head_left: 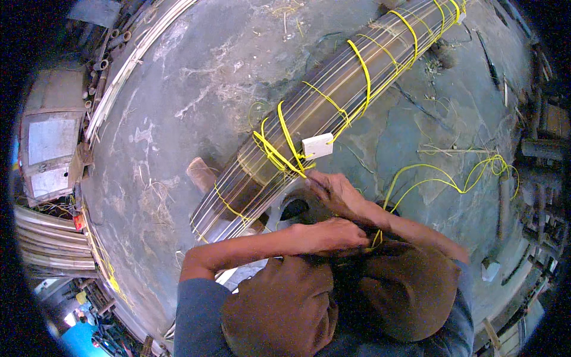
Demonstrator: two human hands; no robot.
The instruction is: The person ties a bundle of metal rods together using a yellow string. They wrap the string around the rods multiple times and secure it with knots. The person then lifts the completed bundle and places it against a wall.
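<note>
A long round bundle of thin pale strips over a brown core (pixel 318 113) runs diagonally from upper right to lower centre. Bands of yellow cord (pixel 284 128) wrap it in several places. Beside its near side hangs a small white block (pixel 317 146), tied on by the cord. My right hand (pixel 336 191) is closed at the bundle's edge, its fingertips on the cord where the turns come together. Across my body, lower down, my left hand (pixel 340 235) makes a fist, with a strand of yellow cord coming out by its knuckles. The fingers partly hide what each grips.
A loose loop of yellow cord (pixel 458 185) trails over the concrete floor (pixel 178 77) to the right. Under the bundle's near end lies a brown log-like piece (pixel 201 172). Long pale strips (pixel 134 62) line the left side, with curved stacked lengths (pixel 53 241) below.
</note>
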